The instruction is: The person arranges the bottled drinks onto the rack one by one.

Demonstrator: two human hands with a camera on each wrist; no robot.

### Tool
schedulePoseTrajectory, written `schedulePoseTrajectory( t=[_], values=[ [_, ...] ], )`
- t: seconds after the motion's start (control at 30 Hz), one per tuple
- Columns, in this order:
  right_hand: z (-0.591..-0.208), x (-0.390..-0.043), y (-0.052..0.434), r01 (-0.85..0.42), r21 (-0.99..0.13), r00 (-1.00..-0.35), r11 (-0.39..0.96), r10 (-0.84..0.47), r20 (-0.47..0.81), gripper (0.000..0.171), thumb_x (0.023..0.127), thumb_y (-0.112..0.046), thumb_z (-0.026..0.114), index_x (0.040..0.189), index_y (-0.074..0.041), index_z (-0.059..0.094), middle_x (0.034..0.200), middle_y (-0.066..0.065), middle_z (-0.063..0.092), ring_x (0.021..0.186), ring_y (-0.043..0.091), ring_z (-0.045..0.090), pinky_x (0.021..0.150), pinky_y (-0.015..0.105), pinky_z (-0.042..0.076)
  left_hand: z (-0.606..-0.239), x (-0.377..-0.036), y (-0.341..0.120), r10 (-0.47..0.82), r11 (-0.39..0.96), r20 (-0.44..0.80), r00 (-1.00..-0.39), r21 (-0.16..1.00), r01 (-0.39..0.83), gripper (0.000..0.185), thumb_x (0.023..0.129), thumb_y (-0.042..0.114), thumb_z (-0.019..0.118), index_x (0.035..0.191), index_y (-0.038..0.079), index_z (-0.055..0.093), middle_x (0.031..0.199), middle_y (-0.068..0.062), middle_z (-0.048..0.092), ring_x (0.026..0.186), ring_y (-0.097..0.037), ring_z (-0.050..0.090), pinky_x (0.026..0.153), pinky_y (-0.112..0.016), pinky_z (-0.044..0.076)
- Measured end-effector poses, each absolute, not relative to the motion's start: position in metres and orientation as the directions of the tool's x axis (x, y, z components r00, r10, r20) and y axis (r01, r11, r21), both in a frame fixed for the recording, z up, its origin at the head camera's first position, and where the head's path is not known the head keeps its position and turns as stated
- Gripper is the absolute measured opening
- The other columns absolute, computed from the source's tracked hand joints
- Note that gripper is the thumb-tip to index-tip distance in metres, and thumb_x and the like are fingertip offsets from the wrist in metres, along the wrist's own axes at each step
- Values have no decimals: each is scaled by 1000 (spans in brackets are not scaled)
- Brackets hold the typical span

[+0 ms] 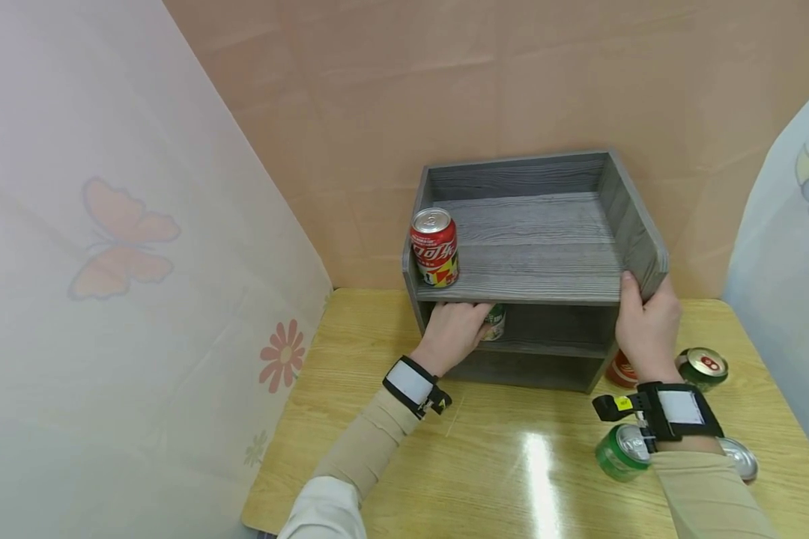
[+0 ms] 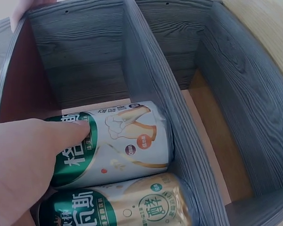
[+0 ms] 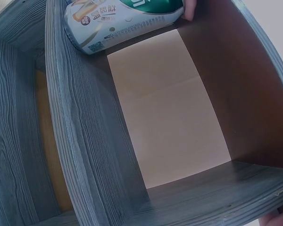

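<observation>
Beige sleeves with black-and-white wrist straps come in from the bottom of the head view. Left hand (image 1: 453, 333) reaches into the middle compartment of the grey wooden shelf unit (image 1: 546, 262), its fingers laid on a green-and-white drink can (image 2: 115, 143); whether they curl round it cannot be told. That can stands upright on the middle board, its long axis vertical. In the left wrist view a second can, green and gold (image 2: 120, 205), sits just beside it, touching or nearly so. The first can is white with a green band, large Chinese characters and a pale drawing on its side.

Right hand (image 1: 647, 322) grips the front right corner of the shelf unit's top tier, thumb on the top board's edge and fingers round the side wall.

A red cola can (image 1: 435, 247) stands upright at the front left of the top tier, silver lid up.

On the glossy yellow wood-grain surface (image 1: 499, 449), by the right wrist, lie several cans: a dark green one with a red-marked top (image 1: 703, 367), a bright green one on its side (image 1: 619, 452), a silver can end (image 1: 741, 458) and a red one (image 1: 619, 370) partly hidden behind the hand. Behind the shelf stands a peach wall; a pale curtain with a butterfly and flower (image 1: 121, 239) hangs at the left.
</observation>
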State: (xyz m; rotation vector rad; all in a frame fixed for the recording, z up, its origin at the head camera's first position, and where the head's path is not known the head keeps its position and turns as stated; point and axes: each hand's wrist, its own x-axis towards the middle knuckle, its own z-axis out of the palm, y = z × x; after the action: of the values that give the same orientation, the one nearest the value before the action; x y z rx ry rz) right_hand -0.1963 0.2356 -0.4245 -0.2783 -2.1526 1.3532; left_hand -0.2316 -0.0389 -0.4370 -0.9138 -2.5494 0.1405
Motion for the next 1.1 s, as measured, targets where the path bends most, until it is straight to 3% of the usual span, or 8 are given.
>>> schedulePoseTrajectory(
  t=[0.27,0.43,0.53,0.7,0.9,1.1],
  values=[
    [-425,-196,235,-129,-874,-808,468,461,366,45,107,-31,48,138,1,52,134,17,59,123,30,53,106,37,37,-435,-233,-43,651,756,349,-674,-215,619,38,97,41,71,130,24,63,77,9,66,75,-10,67,56,-31,50],
    [-424,-196,235,-134,-876,-809,464,460,367,45,107,-32,48,138,1,52,133,17,59,123,30,53,107,41,37,-435,-233,-43,652,755,337,-679,-206,623,41,96,40,71,133,24,62,82,8,67,76,-11,67,57,-31,51],
    [-424,-196,235,-129,-877,-811,463,459,362,45,107,-31,48,139,0,51,134,16,59,123,29,53,106,36,37,-437,-231,-44,654,754,336,-678,-206,624,47,96,39,72,138,23,59,90,7,70,77,-11,67,60,-31,51],
    [-423,-195,236,-124,-879,-815,461,458,355,45,107,-31,48,140,-1,51,134,15,59,122,26,53,103,28,36,-439,-225,-46,643,763,333,-690,-192,618,60,94,42,73,147,22,52,114,3,70,94,-14,67,78,-35,51],
    [-423,-195,235,-126,-880,-815,458,458,354,46,107,-32,48,140,-1,51,134,15,59,122,25,53,103,29,37,-438,-213,-52,644,754,341,-685,-128,644,65,94,42,72,149,17,48,132,0,60,117,-18,57,96,-38,43],
    [-423,-194,236,-117,-880,-824,460,450,345,46,107,-33,46,141,-1,50,134,16,58,122,26,52,103,29,37,-434,-200,-63,653,723,372,-660,-44,690,67,95,40,73,150,13,47,135,-4,54,122,-21,50,111,-37,33]
  ],
)
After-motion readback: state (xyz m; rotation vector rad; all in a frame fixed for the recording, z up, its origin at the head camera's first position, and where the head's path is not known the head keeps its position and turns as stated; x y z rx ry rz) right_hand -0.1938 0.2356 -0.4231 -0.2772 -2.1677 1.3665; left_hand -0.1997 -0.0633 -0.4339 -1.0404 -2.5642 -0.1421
